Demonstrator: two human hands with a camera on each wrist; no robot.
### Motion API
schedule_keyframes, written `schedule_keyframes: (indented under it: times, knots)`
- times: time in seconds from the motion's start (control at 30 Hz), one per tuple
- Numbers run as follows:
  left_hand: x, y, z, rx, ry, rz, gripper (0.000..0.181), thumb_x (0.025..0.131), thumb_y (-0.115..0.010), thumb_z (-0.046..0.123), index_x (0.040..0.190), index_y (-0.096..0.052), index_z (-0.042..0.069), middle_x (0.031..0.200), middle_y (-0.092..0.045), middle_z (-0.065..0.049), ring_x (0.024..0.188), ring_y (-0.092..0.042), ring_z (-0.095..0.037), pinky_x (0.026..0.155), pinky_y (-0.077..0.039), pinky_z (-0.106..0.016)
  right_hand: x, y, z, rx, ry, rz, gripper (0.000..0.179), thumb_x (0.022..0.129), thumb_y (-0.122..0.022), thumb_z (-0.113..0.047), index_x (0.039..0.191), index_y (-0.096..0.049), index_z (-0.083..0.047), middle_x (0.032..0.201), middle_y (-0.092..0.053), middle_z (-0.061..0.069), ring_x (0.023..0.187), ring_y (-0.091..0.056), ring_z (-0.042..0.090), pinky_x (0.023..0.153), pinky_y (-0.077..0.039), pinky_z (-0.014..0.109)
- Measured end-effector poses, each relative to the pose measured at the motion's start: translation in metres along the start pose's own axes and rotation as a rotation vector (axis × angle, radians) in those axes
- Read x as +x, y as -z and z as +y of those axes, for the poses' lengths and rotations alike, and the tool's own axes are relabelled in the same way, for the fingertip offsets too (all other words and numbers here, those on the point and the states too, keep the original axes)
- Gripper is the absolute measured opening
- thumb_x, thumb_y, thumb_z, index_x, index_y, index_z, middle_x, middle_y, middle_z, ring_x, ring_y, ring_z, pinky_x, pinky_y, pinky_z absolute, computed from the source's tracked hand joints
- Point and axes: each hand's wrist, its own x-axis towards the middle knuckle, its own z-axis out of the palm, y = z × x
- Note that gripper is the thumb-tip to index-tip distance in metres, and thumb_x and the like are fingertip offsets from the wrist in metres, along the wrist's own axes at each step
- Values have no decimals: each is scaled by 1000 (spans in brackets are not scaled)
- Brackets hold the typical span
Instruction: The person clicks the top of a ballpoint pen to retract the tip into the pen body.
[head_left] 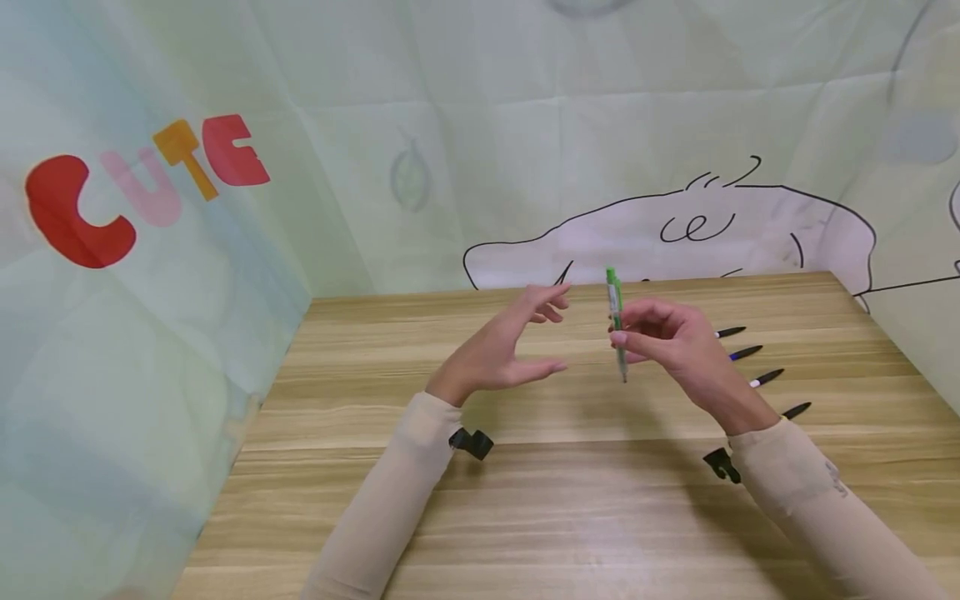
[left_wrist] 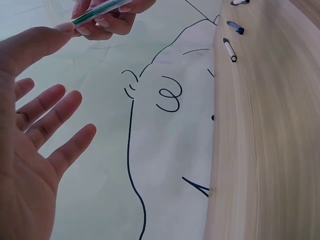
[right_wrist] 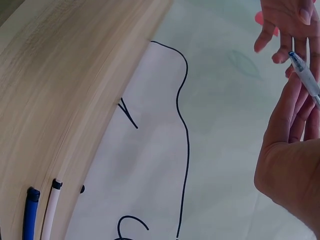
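My right hand (head_left: pixel 671 342) pinches a slim green-and-clear pen (head_left: pixel 615 310) between thumb and fingertips. It is held nearly upright above the table, green end up and tip down. To its left, my left hand (head_left: pixel 506 346) is raised with thumb and fingers spread, holding nothing, a short gap from the pen in the head view. In the left wrist view the left thumb (left_wrist: pixel 37 42) overlaps the lower end of the pen. The right wrist view shows the pen's clear barrel (right_wrist: pixel 307 77) in front of both hands.
Right of the right hand, several pens with black ends lie in a row on the wooden table (head_left: pixel 570 517), among them a blue pen (right_wrist: pixel 31 215) and a white pen (right_wrist: pixel 52 210). The right forearm partly hides them. A printed cloth backdrop (head_left: pixel 360 183) rises behind and left.
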Motion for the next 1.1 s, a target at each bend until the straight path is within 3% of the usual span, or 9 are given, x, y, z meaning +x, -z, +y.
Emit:
schedule_keyframes:
  times: [0.23, 0.57, 0.77, 1.1]
  knots:
    - [-10, 5, 0, 13, 14, 13, 95, 82, -85, 14, 159, -28, 13, 137, -53, -7, 120, -57, -16, 105, -49, -32, -2, 8, 1, -33, -3, 11, 25, 95, -73, -15, 114, -68, 0, 103, -74, 2, 93, -71, 18, 78, -62, 32]
    - [-30, 12, 0, 34, 28, 24, 93, 82, -85, 10, 157, -31, 9, 134, -54, -9, 118, -59, -20, 103, -52, -41, -2, 22, 6, -96, -35, -1, 30, 97, -71, -22, 116, -67, 0, 103, -74, 3, 94, -70, 21, 79, -62, 34]
    - [-43, 19, 0, 59, 62, 15, 92, 83, -84, 14, 158, -30, 10, 134, -54, -9, 118, -59, -26, 104, -52, -41, -2, 30, 10, -137, -76, 25, 33, 95, -73, -29, 116, -68, -4, 104, -73, 3, 96, -70, 20, 81, -61, 35]
    - [-66, 27, -2, 81, 124, 28, 91, 84, -83, 14, 158, -30, 12, 136, -53, -7, 120, -58, -22, 104, -51, -39, -2, 48, 16, -178, -82, 60, 33, 99, -68, -30, 120, -66, -4, 109, -71, 1, 96, -69, 16, 81, -62, 32]
